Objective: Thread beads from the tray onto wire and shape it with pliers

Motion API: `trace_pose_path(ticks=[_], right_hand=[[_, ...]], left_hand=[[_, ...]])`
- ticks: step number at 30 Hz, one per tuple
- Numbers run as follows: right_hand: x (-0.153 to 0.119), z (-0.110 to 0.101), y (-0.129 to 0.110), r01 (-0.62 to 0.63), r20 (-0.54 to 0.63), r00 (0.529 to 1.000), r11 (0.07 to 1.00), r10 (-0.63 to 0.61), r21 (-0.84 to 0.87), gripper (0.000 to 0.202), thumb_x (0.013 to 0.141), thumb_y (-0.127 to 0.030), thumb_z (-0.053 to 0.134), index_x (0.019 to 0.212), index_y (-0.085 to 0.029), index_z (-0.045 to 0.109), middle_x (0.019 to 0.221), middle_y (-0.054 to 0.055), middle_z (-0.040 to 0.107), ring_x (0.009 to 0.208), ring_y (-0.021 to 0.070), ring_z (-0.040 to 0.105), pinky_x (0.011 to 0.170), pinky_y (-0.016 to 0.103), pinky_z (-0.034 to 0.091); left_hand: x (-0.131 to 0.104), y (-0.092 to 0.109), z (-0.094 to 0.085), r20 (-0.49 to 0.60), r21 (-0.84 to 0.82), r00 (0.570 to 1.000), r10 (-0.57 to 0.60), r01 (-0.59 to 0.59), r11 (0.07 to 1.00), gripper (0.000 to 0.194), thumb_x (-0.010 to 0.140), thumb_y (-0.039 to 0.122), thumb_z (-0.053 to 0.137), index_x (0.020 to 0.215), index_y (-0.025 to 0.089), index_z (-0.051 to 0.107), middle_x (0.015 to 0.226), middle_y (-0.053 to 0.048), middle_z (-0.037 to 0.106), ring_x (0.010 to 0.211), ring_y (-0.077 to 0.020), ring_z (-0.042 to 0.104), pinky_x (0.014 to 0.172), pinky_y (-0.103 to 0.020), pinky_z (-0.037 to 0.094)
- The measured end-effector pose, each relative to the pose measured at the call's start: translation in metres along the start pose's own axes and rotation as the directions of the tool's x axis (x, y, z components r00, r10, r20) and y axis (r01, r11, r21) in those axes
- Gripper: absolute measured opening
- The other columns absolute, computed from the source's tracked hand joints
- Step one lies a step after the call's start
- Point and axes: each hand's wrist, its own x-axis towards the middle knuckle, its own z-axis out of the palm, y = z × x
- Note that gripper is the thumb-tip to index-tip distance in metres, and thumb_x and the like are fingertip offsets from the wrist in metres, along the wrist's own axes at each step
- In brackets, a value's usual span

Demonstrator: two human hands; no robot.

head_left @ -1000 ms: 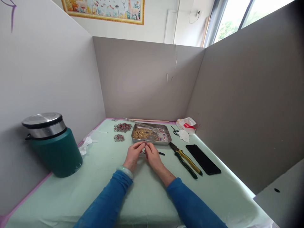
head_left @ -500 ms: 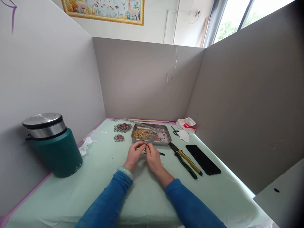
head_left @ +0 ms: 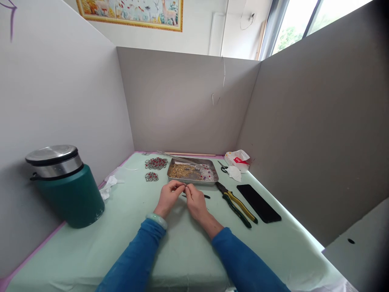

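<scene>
My left hand (head_left: 169, 197) and my right hand (head_left: 196, 201) meet fingertip to fingertip at the near edge of a metal tray (head_left: 206, 183). Both are closed in a pinch around something too small to make out. Gold beads (head_left: 180, 171) fill the tray's left part, and clear, red and purple beads (head_left: 207, 173) lie on its right. Partly hidden behind my right fingers is a thin dark tool (head_left: 206, 196). Two piles of beaded pieces with red bits, a larger one (head_left: 156, 163) and a smaller one (head_left: 151, 176), lie left of the tray.
Pliers (head_left: 237, 205) and a black phone (head_left: 259, 203) lie to the right. Behind them are scissors (head_left: 223, 167), a crumpled tissue (head_left: 234, 173) and a tissue pack (head_left: 237, 159). A green pot (head_left: 71, 196) stands at left near another tissue (head_left: 108, 186). Grey partitions (head_left: 185, 101) enclose the table.
The whole view has shifted very slightly. My hands stay together at the tray's near edge, with the left wrist a little farther left.
</scene>
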Motion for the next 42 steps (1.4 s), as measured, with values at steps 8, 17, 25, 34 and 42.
trace_pose_path(ticks=[8, 17, 25, 34, 42], right_hand=[[0.006, -0.005, -0.002, -0.353, 0.335, 0.926, 0.709, 0.173, 0.611, 0.026, 0.082, -0.040, 0.045, 0.066, -0.020, 0.048, 0.044, -0.009, 0.029, 0.039, 0.0078, 0.023, 0.040, 0.021, 0.018], [0.006, -0.013, -0.001, -0.559, 0.575, 0.816, 0.328, 0.056, 0.762, 0.024, 0.078, -0.039, 0.055, 0.069, -0.019, 0.045, 0.042, -0.013, 0.016, 0.038, 0.0043, 0.008, 0.037, 0.018, 0.008], [0.006, -0.013, 0.009, -0.656, 0.677, 0.736, 0.244, 0.000, 0.714, 0.022, 0.080, -0.034, 0.056, 0.069, -0.018, 0.047, 0.043, -0.012, 0.016, 0.039, 0.0040, 0.007, 0.036, 0.018, 0.007], [0.006, -0.011, 0.001, -0.606, 0.614, 0.788, 0.106, -0.055, 0.788, 0.024, 0.082, -0.038, 0.060, 0.076, -0.017, 0.049, 0.046, -0.012, 0.019, 0.040, 0.0040, 0.010, 0.037, 0.017, 0.009], [0.005, -0.006, -0.001, -0.578, 0.585, 0.811, 0.145, -0.007, 0.803, 0.027, 0.083, -0.041, 0.060, 0.077, -0.018, 0.048, 0.049, -0.010, 0.029, 0.040, 0.0034, 0.017, 0.038, 0.017, 0.014]], left_hand=[[0.002, 0.012, -0.014, 0.060, 0.262, 0.971, 0.230, -0.237, 0.936, 0.010, 0.071, 0.024, 0.061, 0.065, 0.022, 0.069, 0.070, -0.004, 0.062, 0.074, -0.0188, 0.057, 0.072, -0.030, 0.042], [0.001, 0.013, -0.013, 0.089, 0.208, 0.983, 0.164, -0.179, 0.962, 0.013, 0.073, 0.025, 0.059, 0.064, 0.020, 0.066, 0.070, -0.003, 0.061, 0.072, -0.0179, 0.056, 0.070, -0.029, 0.042], [0.002, 0.020, -0.024, 0.189, 0.355, 0.927, 0.323, -0.371, 0.858, 0.015, 0.076, 0.024, 0.060, 0.064, 0.021, 0.067, 0.069, -0.005, 0.062, 0.073, -0.0193, 0.054, 0.070, -0.031, 0.041], [-0.001, 0.010, -0.009, 0.038, 0.115, 0.997, 0.072, -0.076, 0.990, 0.016, 0.075, 0.031, 0.061, 0.074, 0.017, 0.068, 0.078, -0.005, 0.065, 0.078, -0.0181, 0.058, 0.075, -0.030, 0.044], [-0.004, 0.006, -0.005, 0.136, -0.246, 0.969, -0.206, 0.234, 0.940, 0.030, 0.069, 0.040, 0.068, 0.085, 0.014, 0.071, 0.082, -0.006, 0.068, 0.080, -0.0175, 0.060, 0.079, -0.029, 0.044]])
